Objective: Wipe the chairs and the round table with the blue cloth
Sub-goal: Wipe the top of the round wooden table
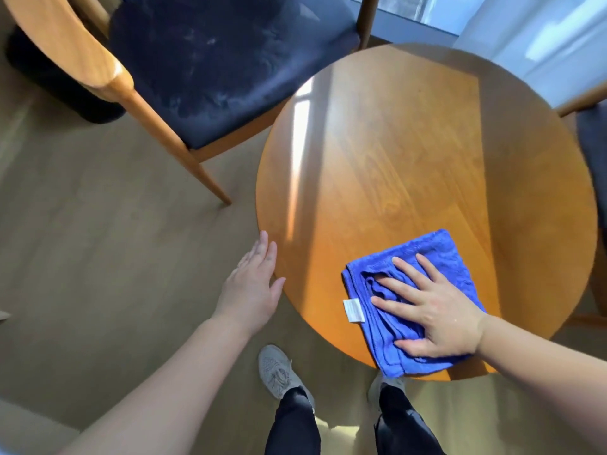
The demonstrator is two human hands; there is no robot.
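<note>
Now right hand [440, 310] flat on blue cloth [450, 254], tag [353, 311] pointing left.

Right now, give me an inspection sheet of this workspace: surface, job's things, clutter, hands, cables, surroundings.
Surface: round wooden table, bare wood with a streak of sunlight.
Job's things: blue cloth, folded, at the table's near edge, white tag showing; chair with a dark blue seat, far left; second chair, cut off at right.
Clutter: nothing seen.
Hands: right hand flat on the cloth, fingers spread; left hand open at the table's left edge, contact unclear.
Cables: nothing seen.
Surroundings: pale floor; curtain.
</note>
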